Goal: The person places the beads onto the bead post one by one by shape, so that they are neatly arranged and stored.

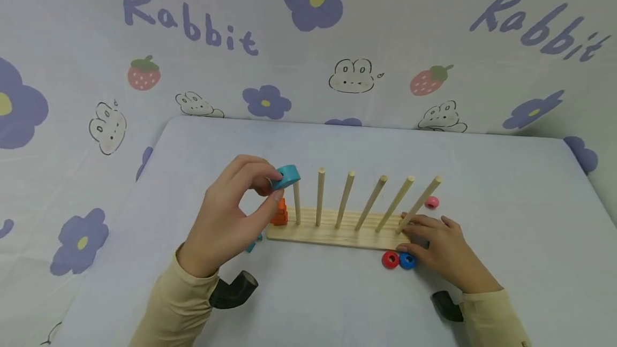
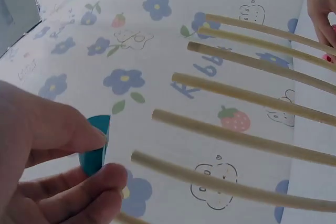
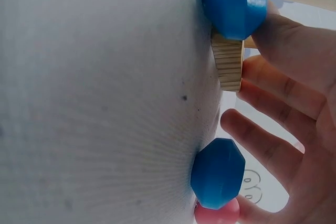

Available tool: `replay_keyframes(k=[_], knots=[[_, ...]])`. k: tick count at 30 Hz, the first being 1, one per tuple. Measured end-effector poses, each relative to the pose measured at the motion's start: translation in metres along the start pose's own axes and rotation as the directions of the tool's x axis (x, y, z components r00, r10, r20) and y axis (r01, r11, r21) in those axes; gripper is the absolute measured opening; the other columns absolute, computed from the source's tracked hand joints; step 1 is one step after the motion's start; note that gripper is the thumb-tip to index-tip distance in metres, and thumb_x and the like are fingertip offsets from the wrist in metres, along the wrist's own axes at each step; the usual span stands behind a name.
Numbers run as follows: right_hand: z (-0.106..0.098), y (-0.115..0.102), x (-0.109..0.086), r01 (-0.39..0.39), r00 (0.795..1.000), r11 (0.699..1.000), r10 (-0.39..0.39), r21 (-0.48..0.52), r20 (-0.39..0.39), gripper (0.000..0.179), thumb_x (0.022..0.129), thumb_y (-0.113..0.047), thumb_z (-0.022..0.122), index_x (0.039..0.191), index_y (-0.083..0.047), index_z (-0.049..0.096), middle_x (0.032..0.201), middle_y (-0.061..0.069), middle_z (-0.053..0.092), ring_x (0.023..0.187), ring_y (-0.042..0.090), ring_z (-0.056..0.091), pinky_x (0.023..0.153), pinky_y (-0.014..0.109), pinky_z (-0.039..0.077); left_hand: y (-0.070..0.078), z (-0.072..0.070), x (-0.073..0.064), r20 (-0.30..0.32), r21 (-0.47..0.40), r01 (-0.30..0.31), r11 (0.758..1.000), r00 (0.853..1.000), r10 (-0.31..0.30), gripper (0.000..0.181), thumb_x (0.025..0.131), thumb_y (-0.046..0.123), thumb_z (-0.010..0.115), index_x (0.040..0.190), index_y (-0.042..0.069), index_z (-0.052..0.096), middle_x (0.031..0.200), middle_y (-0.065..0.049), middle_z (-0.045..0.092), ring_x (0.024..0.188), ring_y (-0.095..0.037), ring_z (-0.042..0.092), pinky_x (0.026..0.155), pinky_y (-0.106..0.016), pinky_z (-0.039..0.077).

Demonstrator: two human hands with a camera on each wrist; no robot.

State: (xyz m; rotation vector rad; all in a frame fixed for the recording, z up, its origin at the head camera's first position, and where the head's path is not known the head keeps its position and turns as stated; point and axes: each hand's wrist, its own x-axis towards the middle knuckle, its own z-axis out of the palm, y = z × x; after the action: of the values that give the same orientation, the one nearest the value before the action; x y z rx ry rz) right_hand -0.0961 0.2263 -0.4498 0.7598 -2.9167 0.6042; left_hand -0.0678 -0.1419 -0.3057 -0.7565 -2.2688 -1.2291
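Observation:
My left hand (image 1: 231,213) is raised over the left end of a wooden peg board (image 1: 332,237). Its thumb and fingers pinch a teal bead (image 1: 289,176) with a hole, close to the top of a bare peg (image 1: 296,202). The left wrist view shows the same teal bead (image 2: 94,145) between thumb and fingertips, apart from the pegs. Orange pieces (image 1: 280,214) are stacked at the board's left end, partly hidden by the left hand. At the board's right end, my right hand (image 1: 441,250) grips the base, thumb in front and fingers behind.
A red bead (image 1: 390,259) and a blue bead (image 1: 407,261) lie before the board's right end. A pink bead (image 1: 431,202) lies behind it, beside another blue bead (image 3: 218,173). Teal pieces (image 1: 253,243) lie below the left hand. Several bare upright pegs (image 1: 343,202) line the board.

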Motion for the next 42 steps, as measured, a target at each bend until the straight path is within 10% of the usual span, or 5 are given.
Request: replay_keyframes(k=[9, 24, 42], knots=[[0.001, 0.000, -0.001, 0.029, 0.999, 1.000, -0.029, 0.008, -0.034, 0.037, 0.070, -0.026, 0.085, 0.100, -0.009, 0.074, 0.109, 0.010, 0.068, 0.099, 0.031, 0.066, 0.092, 0.071, 0.032, 0.000, 0.009, 0.011, -0.053, 0.122, -0.003, 0.993, 0.999, 0.010, 0.032, 0.081, 0.004, 0.074, 0.109, 0.000, 0.058, 0.096, -0.006, 0.061, 0.075, -0.011, 0.059, 0.071, -0.028, 0.050], [0.003, 0.001, 0.000, 0.043, 0.998, 0.999, -0.043, -0.002, -0.049, 0.036, 0.069, -0.027, 0.085, 0.099, -0.010, 0.075, 0.109, 0.009, 0.068, 0.100, 0.031, 0.066, 0.091, 0.072, 0.031, -0.010, 0.025, 0.006, -0.060, 0.068, 0.051, 0.996, 0.997, -0.047, 0.030, 0.082, 0.005, 0.075, 0.108, 0.001, 0.061, 0.098, -0.007, 0.059, 0.067, -0.008, 0.056, 0.065, -0.024, 0.052], [0.005, 0.003, 0.000, 0.049, 0.997, 0.999, -0.049, -0.006, -0.063, 0.036, 0.068, -0.026, 0.086, 0.097, -0.008, 0.075, 0.108, 0.010, 0.068, 0.099, 0.031, 0.066, 0.091, 0.072, 0.031, -0.021, 0.044, -0.018, -0.053, 0.343, 0.040, 0.938, 0.998, -0.023, 0.023, 0.080, 0.013, 0.079, 0.095, 0.004, 0.064, 0.088, -0.004, 0.060, 0.058, -0.008, 0.047, 0.050, -0.018, 0.041]])
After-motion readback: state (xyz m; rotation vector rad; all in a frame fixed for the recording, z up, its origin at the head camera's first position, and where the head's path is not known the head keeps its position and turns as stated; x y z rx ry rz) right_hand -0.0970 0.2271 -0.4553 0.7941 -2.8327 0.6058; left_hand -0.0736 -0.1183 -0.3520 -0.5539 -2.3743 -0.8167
